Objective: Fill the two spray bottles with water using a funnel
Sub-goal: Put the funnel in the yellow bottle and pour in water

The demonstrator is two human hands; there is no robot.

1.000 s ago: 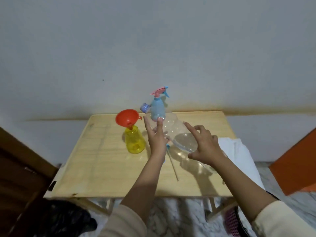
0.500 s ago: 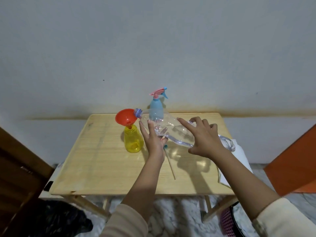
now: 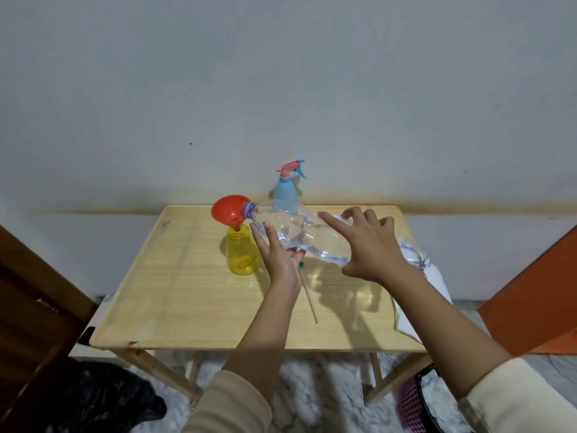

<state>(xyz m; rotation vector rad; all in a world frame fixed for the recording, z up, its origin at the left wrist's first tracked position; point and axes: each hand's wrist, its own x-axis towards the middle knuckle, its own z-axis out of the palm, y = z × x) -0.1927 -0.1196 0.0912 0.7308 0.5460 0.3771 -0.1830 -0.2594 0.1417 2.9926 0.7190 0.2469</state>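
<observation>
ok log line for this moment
clear plastic bottle tilted, mouth at red funnel | funnel in yellow spray bottle | left hand under, right hand grips body | blue spray bottle behind

I see a red plastic funnel (image 3: 229, 212), translucent yellow spray bottle (image 3: 242, 254), pale-blue spray bottle (image 3: 284, 190), and clear plastic bottle (image 3: 299, 235), seemingly blue-necked.

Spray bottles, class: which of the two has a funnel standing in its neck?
The yellow spray bottle: the red funnel sits in its neck; the blue spray bottle carries a pink trigger head.
</observation>
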